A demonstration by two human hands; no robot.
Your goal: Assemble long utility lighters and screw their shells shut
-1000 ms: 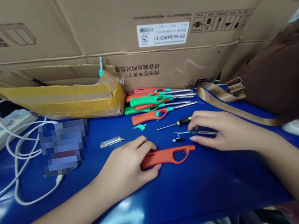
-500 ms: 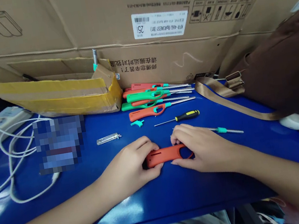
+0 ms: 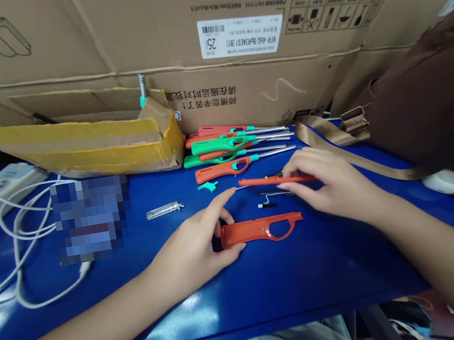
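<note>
My left hand (image 3: 194, 236) grips the left end of an orange lighter casing half (image 3: 258, 229), thumb at its near edge and index finger raised off it. This half lies hollow side up, with a ring-shaped trigger guard at its right. Farther back, my right hand (image 3: 322, 180) pinches the other orange casing half (image 3: 261, 181) above the table, seen edge-on. Between the two halves lies a small black-and-white igniter piece (image 3: 266, 205) with a thin wire. A screwdriver (image 3: 273, 174) is mostly hidden behind the raised half.
A clear fuel tank (image 3: 164, 210) and a turquoise trigger (image 3: 208, 186) lie on the blue table (image 3: 249, 300). Several assembled lighters (image 3: 222, 170) are piled behind. A taped carton (image 3: 120, 156), white cables (image 3: 21, 268), a power strip (image 3: 14, 173) and a tan strap (image 3: 366, 167) surround them.
The orange casing has come apart into two halves. My right hand has lifted one half up and away, uncovering the other's hollow inside, which stays in my left hand.
</note>
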